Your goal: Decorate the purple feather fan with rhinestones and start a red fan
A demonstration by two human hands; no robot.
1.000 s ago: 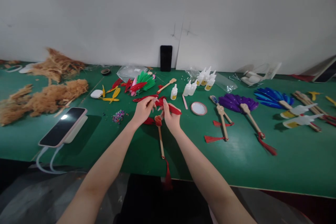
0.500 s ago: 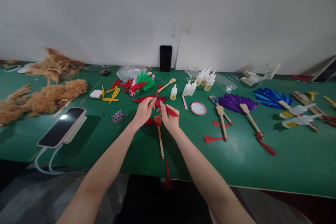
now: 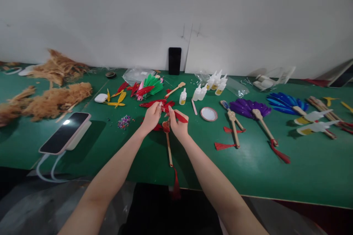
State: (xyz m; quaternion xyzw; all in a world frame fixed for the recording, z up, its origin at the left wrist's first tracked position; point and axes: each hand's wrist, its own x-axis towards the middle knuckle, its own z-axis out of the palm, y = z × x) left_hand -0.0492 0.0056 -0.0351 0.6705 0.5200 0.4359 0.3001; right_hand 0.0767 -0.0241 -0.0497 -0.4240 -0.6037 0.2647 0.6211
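Both hands meet above a wooden fan handle (image 3: 169,149), which lies on the green table with a red tassel (image 3: 176,185) hanging over the edge. My right hand (image 3: 179,125) is closed on a red feather (image 3: 181,117) that sticks out across its back. My left hand (image 3: 151,116) pinches at red feather material between the two hands; fingers hide the exact grip. More red feathers (image 3: 153,102) lie just behind the hands, and some red shows beside the handle's head.
Green, pink and red feathers (image 3: 150,86) lie behind left, near yellow feathers (image 3: 118,101) and sequins (image 3: 124,122). Glue bottles (image 3: 182,97) and a round lid (image 3: 209,114) are right of centre. Purple (image 3: 249,108) and blue fans (image 3: 286,102) lie further right. A phone (image 3: 65,132) stands left.
The hands stay nearly in place, with slight finger movement at the red feather. The view has shifted a little.
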